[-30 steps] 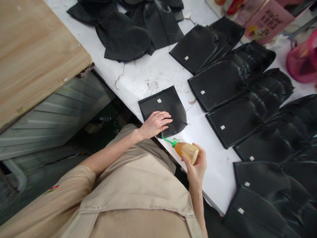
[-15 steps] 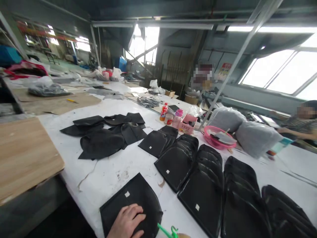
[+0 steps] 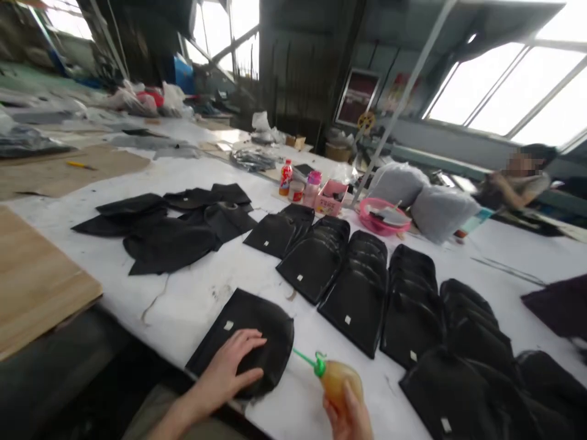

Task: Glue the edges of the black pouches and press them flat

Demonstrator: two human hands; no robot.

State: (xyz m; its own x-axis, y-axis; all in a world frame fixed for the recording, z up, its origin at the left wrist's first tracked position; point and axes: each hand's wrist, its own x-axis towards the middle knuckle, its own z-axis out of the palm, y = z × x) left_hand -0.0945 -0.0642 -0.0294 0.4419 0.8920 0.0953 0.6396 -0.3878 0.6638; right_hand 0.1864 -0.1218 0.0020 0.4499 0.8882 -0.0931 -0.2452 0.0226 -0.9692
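Note:
My left hand (image 3: 232, 363) lies with fingers spread on a black leather-like piece (image 3: 261, 318) at the near table edge. That piece has a rounded right side and a small white tag. In my right hand (image 3: 346, 415) is a squeeze bottle (image 3: 339, 382) of amber liquid with a green nozzle. The thin nozzle tip points left, close to the rounded edge of the black piece; whether it touches I cannot tell. To the right lie overlapping rows of similar black pieces (image 3: 353, 293), several with white tags. A looser pile of black pieces (image 3: 174, 244) lies farther left.
A wooden board (image 3: 41, 275) juts in at the left. Beyond the rows stand a red-capped bottle (image 3: 285, 177), a pink box (image 3: 331, 198), a pink basket (image 3: 383, 226) and stuffed grey bags (image 3: 443, 211). A slanting pole (image 3: 403, 98) rises behind them. Another person (image 3: 523, 177) sits at far right.
The view has tilted down and turned right, bringing the amber bottle and my right hand into sight. My left hand stays on the black piece.

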